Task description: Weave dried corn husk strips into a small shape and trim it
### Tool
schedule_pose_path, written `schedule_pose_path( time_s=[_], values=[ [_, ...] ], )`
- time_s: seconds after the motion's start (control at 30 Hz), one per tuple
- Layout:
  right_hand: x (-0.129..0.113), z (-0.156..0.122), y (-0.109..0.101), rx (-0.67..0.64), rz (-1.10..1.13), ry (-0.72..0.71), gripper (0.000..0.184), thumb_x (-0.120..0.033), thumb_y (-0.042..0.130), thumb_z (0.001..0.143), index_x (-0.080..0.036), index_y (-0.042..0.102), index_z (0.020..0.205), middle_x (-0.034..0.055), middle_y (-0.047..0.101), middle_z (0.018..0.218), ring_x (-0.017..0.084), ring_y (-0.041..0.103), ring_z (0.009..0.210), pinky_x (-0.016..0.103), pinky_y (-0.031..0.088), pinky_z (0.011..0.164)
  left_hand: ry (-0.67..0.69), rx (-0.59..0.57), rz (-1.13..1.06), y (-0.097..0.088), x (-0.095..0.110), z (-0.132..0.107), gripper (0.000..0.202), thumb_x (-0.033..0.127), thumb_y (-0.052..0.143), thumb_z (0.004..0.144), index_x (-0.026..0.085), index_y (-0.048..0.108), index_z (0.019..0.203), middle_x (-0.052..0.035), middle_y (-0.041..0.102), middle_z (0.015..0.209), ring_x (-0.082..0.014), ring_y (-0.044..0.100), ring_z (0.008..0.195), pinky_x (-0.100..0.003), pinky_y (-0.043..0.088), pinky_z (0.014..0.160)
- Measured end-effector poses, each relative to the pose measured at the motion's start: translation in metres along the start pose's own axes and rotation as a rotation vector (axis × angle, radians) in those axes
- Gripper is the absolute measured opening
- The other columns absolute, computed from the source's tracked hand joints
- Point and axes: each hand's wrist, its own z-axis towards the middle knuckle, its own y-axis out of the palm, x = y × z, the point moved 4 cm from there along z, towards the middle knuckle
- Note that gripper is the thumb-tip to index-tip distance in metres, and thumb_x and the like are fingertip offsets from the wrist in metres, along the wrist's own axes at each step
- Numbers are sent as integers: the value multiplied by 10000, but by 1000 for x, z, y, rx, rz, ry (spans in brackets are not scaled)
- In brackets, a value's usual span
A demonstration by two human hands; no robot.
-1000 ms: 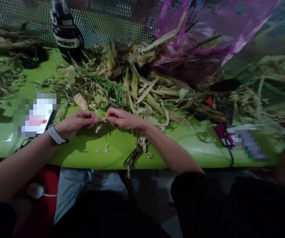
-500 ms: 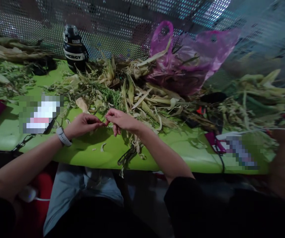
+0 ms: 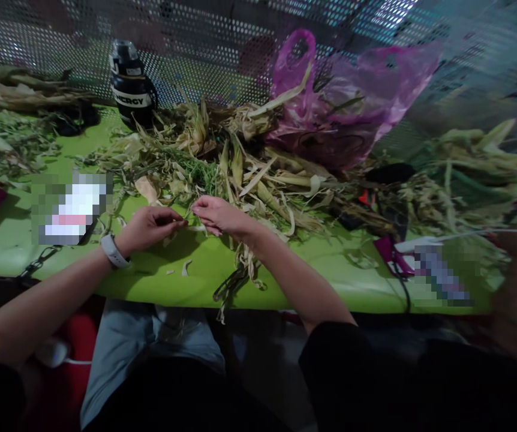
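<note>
Pale-yellow husks [image 3: 270,197] — lime-green table [image 3: 155,287]

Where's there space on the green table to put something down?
Try the green table between the right forearm and the leaves by the maroon case. Another patch lies below the left hand, beside the watch; a few scraps there. Further back it's crowded: dry husks reach the pink bag.

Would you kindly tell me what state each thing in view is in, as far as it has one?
Left hand: pinched; anything held is too small to tell
Right hand: fingers curled; grip unclear
Watch: strapped on
Bottle: upright, lid on
Left-side phone: screen lit, content blurred
Pink bag: one handle loop raised
Husks: loose, heaped
</note>
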Motion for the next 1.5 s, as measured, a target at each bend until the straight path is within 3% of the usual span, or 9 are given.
schedule_pose_path(
  time_s=[0.17,0.27,0.37,0.5,0.7,0.83,0.97,1.3,1.5],
  values=[
    [4,5,-3,67,63,12,180,-144,382,979,-194,398,806,-132,338,407,32,311,298,129,255,328,-179,-59,-356,-3,-2,1,312,348,731,752,159,589,956,31,602,604,-66,517,494,-160,403,480],
    [6,6,-3,82,79,39,170,-172,399,979,-200,397,811,-137,333,390,32,274,279,136,218,316,-186,-103,-497,-7,1,2,242,297,758,715,151,602,828,22,602,657,-55,516,523,-160,412,499],
    [6,6,-3,93,108,7,175,-188,416,976,-206,382,806,-140,340,384,30,266,264,135,206,307,-238,-142,-500,-6,-3,3,202,258,750,710,126,635,808,-1,612,679,-63,537,559,-169,430,533],
    [6,6,-2,101,92,-85,153,-203,436,970,-208,391,824,-149,329,378,28,248,256,126,208,294,-245,-40,-465,-7,-11,6,247,198,722,713,152,588,914,51,545,566,-48,463,467,-151,358,459],
    [5,5,4,-47,41,-235,122,-253,503,933,-210,433,842,-133,358,415,46,287,315,150,275,339,-309,-138,-426,0,-12,5,166,255,670,750,162,557,829,46,534,534,-63,474,444,-161,345,426],
    [5,5,5,-128,-146,-347,142,-293,604,865,-168,544,835,-64,479,613,50,398,502,181,341,476,-301,-118,-365,-1,-9,5,162,271,653,763,151,571,691,31,530,496,-61,454,425,-173,323,418],
    [7,5,5,-113,-392,-382,184,-322,642,828,-139,627,838,-51,463,617,64,360,561,213,290,539,-326,-188,-316,0,-8,3,304,337,603,808,135,610,581,-9,559,471,-73,445,418,-196,321,425],
    [0,-6,13,-100,-686,-547,120,-243,616,842,-140,678,848,28,667,806,110,554,704,226,362,682,-425,-152,-522,0,-6,0,172,308,650,789,149,655,723,3,633,635,-72,494,498,-182,373,463],
    [5,-6,14,-86,-815,-608,135,-269,593,870,-178,693,877,38,710,888,137,621,792,237,378,724,-473,-229,-645,0,-6,-2,154,298,689,754,148,684,720,-38,684,701,-116,590,549,-222,487,550]
  ],
)
